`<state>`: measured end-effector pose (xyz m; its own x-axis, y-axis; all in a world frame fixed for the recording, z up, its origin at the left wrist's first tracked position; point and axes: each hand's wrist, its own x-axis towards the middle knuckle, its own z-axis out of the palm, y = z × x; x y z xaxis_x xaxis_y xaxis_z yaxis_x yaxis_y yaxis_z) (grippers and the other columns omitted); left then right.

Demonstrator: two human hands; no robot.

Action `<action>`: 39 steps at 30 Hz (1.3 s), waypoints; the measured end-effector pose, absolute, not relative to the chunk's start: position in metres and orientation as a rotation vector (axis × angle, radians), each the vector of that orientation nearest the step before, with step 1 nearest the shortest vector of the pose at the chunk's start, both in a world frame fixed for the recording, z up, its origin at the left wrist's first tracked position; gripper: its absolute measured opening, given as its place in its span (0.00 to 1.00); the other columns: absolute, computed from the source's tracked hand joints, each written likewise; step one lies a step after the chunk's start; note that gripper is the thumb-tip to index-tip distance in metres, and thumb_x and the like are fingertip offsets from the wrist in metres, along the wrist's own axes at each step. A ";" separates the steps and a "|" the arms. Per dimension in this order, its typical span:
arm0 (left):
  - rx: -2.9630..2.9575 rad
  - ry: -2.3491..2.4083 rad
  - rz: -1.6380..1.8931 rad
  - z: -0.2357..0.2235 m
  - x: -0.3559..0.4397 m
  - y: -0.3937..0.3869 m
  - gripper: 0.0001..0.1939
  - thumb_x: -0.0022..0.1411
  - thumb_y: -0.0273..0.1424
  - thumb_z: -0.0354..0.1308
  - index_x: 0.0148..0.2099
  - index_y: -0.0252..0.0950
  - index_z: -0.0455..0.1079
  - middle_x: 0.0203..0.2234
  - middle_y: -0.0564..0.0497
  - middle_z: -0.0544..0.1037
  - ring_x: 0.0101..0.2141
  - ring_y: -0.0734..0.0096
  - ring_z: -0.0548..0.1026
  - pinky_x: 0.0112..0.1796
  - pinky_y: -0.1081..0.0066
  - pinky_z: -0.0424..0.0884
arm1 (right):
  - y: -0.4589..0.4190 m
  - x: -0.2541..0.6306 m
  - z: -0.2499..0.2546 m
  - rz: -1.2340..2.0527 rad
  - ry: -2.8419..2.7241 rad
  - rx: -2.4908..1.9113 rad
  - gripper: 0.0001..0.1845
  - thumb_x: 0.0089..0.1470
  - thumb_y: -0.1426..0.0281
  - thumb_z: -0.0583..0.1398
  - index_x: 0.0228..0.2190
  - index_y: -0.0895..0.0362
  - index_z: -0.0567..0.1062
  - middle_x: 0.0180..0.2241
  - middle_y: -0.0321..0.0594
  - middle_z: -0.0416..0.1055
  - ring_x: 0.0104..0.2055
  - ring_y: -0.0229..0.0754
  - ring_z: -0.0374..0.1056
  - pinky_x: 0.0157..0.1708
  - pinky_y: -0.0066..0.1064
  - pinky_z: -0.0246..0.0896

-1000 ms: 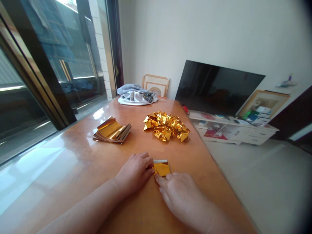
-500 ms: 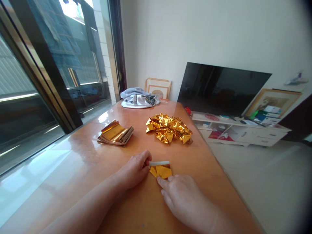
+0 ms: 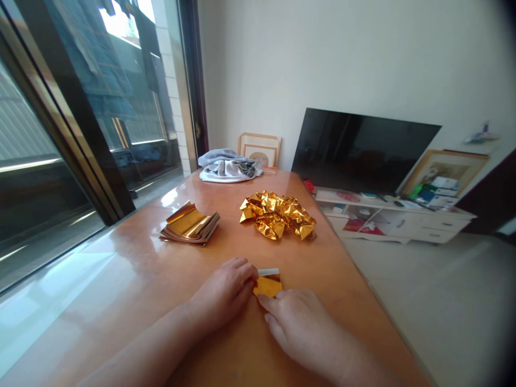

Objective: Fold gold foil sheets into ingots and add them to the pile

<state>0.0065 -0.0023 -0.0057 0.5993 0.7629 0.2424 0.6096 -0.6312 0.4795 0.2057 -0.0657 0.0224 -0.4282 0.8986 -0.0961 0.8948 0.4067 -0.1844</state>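
A small folded sheet of gold foil paper, with a pale strip along its far edge, lies flat on the table in front of me. My left hand is closed, its curled fingers on the paper's left edge and hiding that side. At the near right corner, my right hand presses the paper with its index finger, the thumb tucked close below and the other fingers bent. Farther off on the left is a stack of gold foil sheets. A heap of folded gold foil pieces sits beyond the hands.
The glossy brown table ends on the right along a long slanting edge. Bunched grey and white cloth lies at its far end. A large television stands on a white cabinet. Sliding glass doors run along the left.
My left hand has shifted right, over the paper's left part, so less of the sheet shows. My right index finger stays at the near edge. The view has tipped slightly.
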 end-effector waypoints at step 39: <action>2.473 1.166 0.484 -0.008 0.021 -0.005 0.10 0.67 0.31 0.52 0.34 0.39 0.72 0.33 0.51 0.73 0.36 0.67 0.72 0.36 0.70 0.65 | -0.004 0.266 -0.002 0.872 -2.318 -1.384 0.11 0.58 0.72 0.61 0.40 0.52 0.83 0.39 0.38 0.71 0.42 0.39 0.69 0.44 0.28 0.63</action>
<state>0.0206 -0.0045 -0.0084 0.6002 0.7857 0.1500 0.6612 -0.5929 0.4597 0.2658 -0.0038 -0.0023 -0.4890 0.8710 -0.0478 0.6863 0.3504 -0.6374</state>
